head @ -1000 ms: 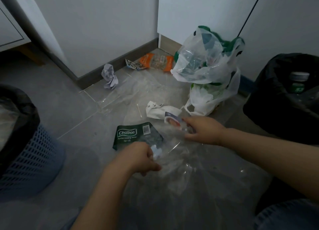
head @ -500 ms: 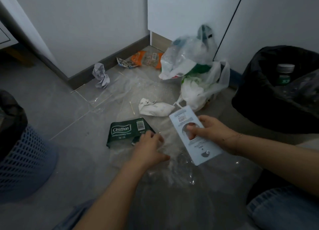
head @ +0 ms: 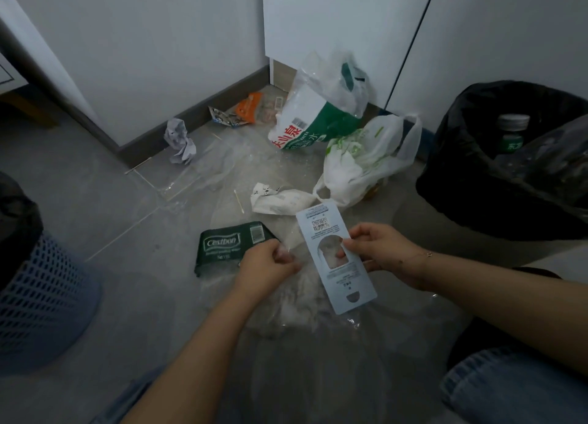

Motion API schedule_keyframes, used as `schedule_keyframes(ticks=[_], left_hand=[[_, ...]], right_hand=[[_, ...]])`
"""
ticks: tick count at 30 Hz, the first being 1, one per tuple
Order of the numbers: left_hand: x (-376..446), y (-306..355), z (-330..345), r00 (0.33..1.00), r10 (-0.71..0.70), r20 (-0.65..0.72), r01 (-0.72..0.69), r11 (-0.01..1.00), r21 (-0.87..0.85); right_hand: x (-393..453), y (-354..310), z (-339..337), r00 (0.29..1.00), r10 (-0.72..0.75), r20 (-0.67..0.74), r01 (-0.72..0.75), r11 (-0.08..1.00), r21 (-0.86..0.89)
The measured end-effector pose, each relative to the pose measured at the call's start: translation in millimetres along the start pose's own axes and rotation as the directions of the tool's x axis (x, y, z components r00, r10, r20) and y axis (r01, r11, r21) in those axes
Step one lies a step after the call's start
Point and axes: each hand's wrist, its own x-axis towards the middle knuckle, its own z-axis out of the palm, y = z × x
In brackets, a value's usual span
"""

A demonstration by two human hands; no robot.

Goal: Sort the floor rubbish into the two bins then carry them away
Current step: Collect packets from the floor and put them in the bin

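— Where were the bins?
— Black-lined bin [head: 496, 181] at three o'clock, blue basket [head: 41, 299] at nine.
— And the hands?
— Right hand [head: 378, 251] pinched a pale card [head: 334, 261]; left hand [head: 267, 267] gripped clear film [head: 305, 296] beside the green label [head: 229, 248].

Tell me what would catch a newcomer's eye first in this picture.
Probably the pale blue card held up in the middle by the right hand, while the left hand pinches clear plastic wrap on the floor. Beside it lies a dark green label, with white plastic bags behind. A black-lined bin stands at right, a blue basket bin at left.
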Motion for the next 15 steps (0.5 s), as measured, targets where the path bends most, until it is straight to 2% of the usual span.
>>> schedule_keyframes(ticks=[3,5,8,10,13,15], left_hand=[[-4,6,-8,0.992,-0.057,0.109,0.085,0.956,-0.282],[-7,8,-12,0.988,-0.072,0.137,0.121,0.91,-0.397],[-12,11,-18,0.993,-0.041,0.115,0.096,0.844,-0.528],[-15,15,-22,0.997,0.011,0.079,0.034,0.833,-0.552],[-20,22,-26,0.991,0.103,-0.088,-0.133,0.875,-0.466],[-21,25,-28,0.984,0.112,-0.141,-0.166,0.866,-0.472]], right_hand=[[3,-3,2,0.997,-0.057,-0.048,0.055,0.998,-0.044],[8,-5,4,0.981,-0.138,-0.136,0.109,0.973,-0.205],[14,-11,8,0.941,-0.268,-0.206,0.167,0.898,-0.406],[16,-15,13,0.926,-0.305,-0.223,0.188,0.884,-0.428],[16,-20,18,0.916,-0.317,-0.247,0.205,0.897,-0.392],[15,-22,20,0.919,-0.308,-0.247,0.21,0.911,-0.354]])
